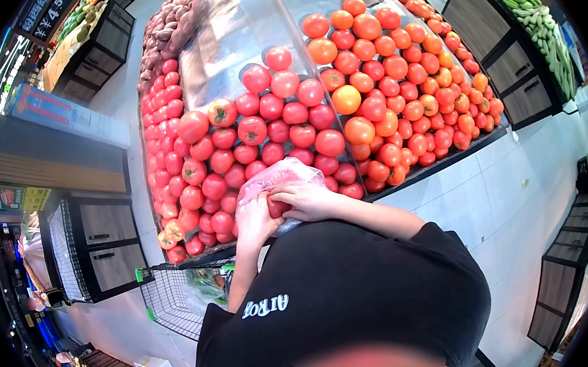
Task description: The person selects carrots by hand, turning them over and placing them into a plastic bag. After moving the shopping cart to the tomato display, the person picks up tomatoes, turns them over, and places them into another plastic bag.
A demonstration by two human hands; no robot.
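Observation:
Both of my hands are at a thin clear plastic bag (286, 172) held against the front edge of the tomato display. My left hand (256, 216) grips the bag on its left side, fingers curled. From the right, my right hand (303, 201) reaches across with its fingers bent over the bag's opening. A tomato (277, 207) shows between the two hands; whether it is fully inside the bag is hard to tell. Directly beyond the bag lies a pile of pinkish-red tomatoes (252, 131).
Past a clear divider are orange-red tomatoes (395, 68); sweet potatoes (177, 15) lie far left. A wire shopping cart (177, 298) with bagged greens stands at my lower left. Wood-fronted cabinets (104, 242) flank the tiled aisle (474, 189). Green vegetables (549, 48) are at upper right.

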